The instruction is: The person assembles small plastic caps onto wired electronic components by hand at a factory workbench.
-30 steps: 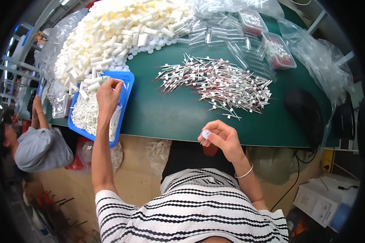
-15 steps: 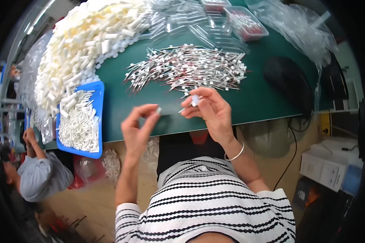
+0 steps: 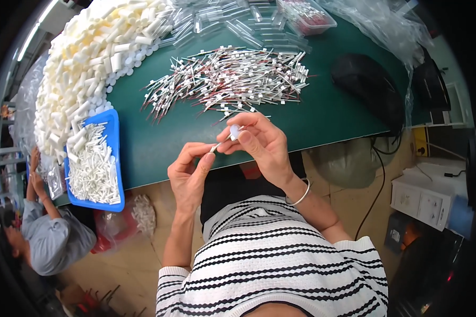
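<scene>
A green tabletop (image 3: pixel 153 140) sweeps across the frame, one surface under several heaps. Upper left, there's one great mound of white and cream foam cylinders (image 3: pixel 84 53), far too many to count, with dozens of translucent white round caps (image 3: pixel 129 63) along its edge. Below that, left of centre, one blue plastic tray (image 3: pixel 115 142) packed with short white tubes (image 3: pixel 92 177), again past counting. Upper centre, one spread of thin white sticks with red ends and square white tabs (image 3: pixel 232 79), easily scores, and clear plastic tubes (image 3: pixel 243 34) behind them. One clear plastic box (image 3: pixel 317 22) shows at the top, and one black, rounded object (image 3: pixel 367 84) sits right of the spread.

Now to my two hands, near the middle of the frame, over the table's front edge! My right hand (image 3: pixel 262 142) pinches one translucent round cap (image 3: pixel 234 132) between thumb and fingers, one thin stick (image 3: pixel 225 141) pointing out of it, down and left. My left hand (image 3: pixel 190 171) grips one small white tube (image 3: pixel 213 149) at its fingertips, right by the stick's end; whether they're joined, I can't tell. One co-worker (image 3: pixel 58 238) sits lower left.
</scene>
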A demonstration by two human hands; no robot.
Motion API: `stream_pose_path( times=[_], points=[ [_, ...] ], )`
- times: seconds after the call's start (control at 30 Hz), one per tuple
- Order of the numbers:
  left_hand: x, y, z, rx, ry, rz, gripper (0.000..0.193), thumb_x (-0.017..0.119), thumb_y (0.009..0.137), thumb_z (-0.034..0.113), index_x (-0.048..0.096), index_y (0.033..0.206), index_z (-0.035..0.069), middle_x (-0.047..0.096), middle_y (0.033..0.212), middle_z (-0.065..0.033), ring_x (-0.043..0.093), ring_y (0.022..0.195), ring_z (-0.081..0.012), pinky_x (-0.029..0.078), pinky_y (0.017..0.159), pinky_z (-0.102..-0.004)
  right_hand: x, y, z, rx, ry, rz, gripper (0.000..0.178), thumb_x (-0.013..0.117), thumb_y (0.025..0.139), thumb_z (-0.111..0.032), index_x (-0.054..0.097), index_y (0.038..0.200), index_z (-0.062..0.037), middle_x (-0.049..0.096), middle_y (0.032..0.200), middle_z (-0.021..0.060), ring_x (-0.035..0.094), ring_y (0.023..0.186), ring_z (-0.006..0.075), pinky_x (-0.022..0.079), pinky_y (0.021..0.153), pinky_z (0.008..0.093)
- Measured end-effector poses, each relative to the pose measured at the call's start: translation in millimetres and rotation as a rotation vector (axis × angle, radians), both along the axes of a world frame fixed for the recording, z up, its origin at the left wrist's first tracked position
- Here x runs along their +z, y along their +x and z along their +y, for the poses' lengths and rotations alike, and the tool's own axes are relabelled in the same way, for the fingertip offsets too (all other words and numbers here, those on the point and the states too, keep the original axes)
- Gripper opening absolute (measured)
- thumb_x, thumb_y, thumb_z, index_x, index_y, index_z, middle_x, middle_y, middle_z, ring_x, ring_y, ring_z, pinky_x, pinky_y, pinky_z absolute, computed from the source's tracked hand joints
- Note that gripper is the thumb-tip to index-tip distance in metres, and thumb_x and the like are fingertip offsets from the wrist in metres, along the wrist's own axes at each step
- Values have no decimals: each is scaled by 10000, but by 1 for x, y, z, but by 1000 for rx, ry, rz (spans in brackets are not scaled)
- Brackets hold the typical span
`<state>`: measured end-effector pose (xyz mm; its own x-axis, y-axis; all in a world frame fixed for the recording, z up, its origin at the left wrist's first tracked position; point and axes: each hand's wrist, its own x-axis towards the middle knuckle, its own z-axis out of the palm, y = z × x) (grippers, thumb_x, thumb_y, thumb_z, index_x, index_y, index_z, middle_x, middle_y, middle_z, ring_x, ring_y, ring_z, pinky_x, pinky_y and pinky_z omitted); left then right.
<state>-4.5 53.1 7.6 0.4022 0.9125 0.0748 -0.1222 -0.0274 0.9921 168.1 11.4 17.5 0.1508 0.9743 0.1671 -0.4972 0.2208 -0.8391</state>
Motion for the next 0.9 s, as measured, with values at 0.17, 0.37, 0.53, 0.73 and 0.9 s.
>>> stream_pose_path(
  times=[0.17,0.37,0.53,0.73,0.9],
  points=[
    [10,1,7,110,293,240,117,675,824,-22,676,940,-8,628,931,-72,562,863,-170,433,790,-267,-4,-13,0,-49,-32,-148,221,600,945,-126,563,1122,2,630,1003,85,648,821,128,537,721,243],
    [34,-6,23,-26,571,479,147,674,795,-32,687,907,63,700,753,-24,562,689,-165,418,700,-289,8,0,14,34,-202,-669,146,619,933,-149,621,903,-6,617,715,38,552,600,51,415,509,205],
    [47,-11,41,-308,188,401,230,686,817,27,647,1044,29,714,821,-42,627,738,-119,459,760,-275,0,6,13,163,-244,-287,100,609,933,-99,598,974,-9,617,772,20,604,656,77,495,550,226],
    [37,-33,242,546,642,812,229,650,874,249,673,937,30,673,868,-137,636,793,-261,496,716,-372,-15,31,10,40,-231,16,247,630,863,19,574,1103,-2,623,1075,102,638,875,151,558,700,256],
    [-7,-56,329,731,818,1420,299,726,774,344,672,890,73,655,945,-139,579,993,-321,483,794,-432,-14,18,-10,111,-264,13,269,615,865,37,574,1129,8,617,1077,88,635,873,138,555,717,255]
  ],
)
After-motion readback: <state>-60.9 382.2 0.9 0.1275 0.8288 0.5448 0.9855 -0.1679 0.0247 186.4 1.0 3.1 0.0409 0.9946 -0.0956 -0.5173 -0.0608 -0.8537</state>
